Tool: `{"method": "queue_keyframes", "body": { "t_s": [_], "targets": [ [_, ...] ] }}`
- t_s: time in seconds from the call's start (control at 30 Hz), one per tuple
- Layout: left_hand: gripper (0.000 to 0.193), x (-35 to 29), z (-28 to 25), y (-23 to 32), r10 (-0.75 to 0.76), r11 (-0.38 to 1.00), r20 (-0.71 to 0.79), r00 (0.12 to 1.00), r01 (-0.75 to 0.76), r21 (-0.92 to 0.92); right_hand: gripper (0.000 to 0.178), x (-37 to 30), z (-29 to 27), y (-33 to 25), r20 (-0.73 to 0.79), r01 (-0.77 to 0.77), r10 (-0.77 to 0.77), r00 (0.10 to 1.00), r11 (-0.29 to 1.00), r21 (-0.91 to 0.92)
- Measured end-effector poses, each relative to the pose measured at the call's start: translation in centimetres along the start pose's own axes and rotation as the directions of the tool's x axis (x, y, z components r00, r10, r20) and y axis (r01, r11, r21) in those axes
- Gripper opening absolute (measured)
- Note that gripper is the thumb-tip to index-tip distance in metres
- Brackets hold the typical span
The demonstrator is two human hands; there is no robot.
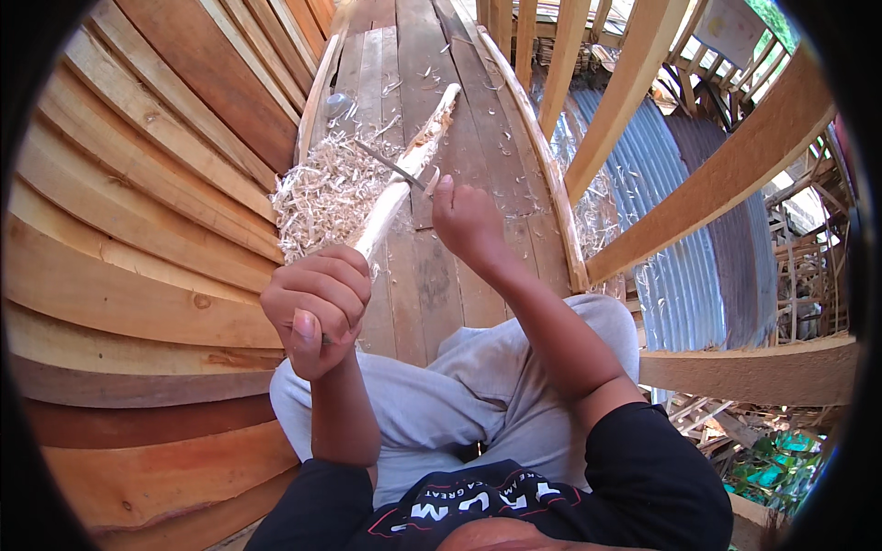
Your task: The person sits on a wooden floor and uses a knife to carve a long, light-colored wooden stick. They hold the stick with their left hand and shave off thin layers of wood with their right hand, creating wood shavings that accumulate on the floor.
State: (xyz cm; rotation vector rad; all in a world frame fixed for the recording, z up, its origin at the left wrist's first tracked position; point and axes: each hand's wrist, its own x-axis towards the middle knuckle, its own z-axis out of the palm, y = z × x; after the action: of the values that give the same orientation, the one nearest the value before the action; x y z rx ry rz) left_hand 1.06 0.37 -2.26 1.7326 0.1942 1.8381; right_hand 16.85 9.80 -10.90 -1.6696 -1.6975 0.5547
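Pale stick (384, 209) mostly beyond left grip (319, 308)

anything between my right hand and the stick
Only the knife in your right hand, its blade across the stick, and a pale curl, seemingly a shaving, by your thumb. Nothing else visible stands between them.
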Motion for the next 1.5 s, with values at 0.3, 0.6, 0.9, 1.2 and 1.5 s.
{"method": "queue_keyframes", "body": {
  "t_s": [0.3, 0.6, 0.9, 1.2, 1.5],
  "targets": [
    [0.043, 0.4, -0.3, 0.3, 0.013, 1.0, -0.021, 1.0, -0.013, -0.008, 0.067, 2.7, -0.2, 3.2, 0.269, -0.206, 0.087, 0.959, 0.869, 0.451],
    [0.042, 0.1, -1.1, 0.4, -0.008, 1.0, -0.055, 0.998, 0.007, -0.019, 0.078, 6.1, -9.8, 7.9, -0.213, -0.48, 0.431, 0.877, 0.816, -0.323],
    [0.044, 0.8, -1.3, 0.7, -0.021, 0.999, 0.105, 0.994, 0.026, -0.039, 0.075, 4.7, -8.7, 4.8, -0.017, -0.294, 0.294, 0.956, 0.954, -0.065],
    [0.047, 1.3, -1.4, 0.4, -0.03, 0.999, 0.27, 0.962, 0.037, -0.021, 0.061, 0.4, -1.1, 0.8, 0.113, 0.006, -0.009, 0.994, 1.0, 0.026],
    [0.046, 0.6, 0.6, 1.7, -0.033, 0.998, -0.053, 0.998, 0.03, -0.046, 0.052, 1.5, 0.8, 1.9, -0.003, -0.095, 0.095, 0.995, 0.995, 0.018]
  ]
}}
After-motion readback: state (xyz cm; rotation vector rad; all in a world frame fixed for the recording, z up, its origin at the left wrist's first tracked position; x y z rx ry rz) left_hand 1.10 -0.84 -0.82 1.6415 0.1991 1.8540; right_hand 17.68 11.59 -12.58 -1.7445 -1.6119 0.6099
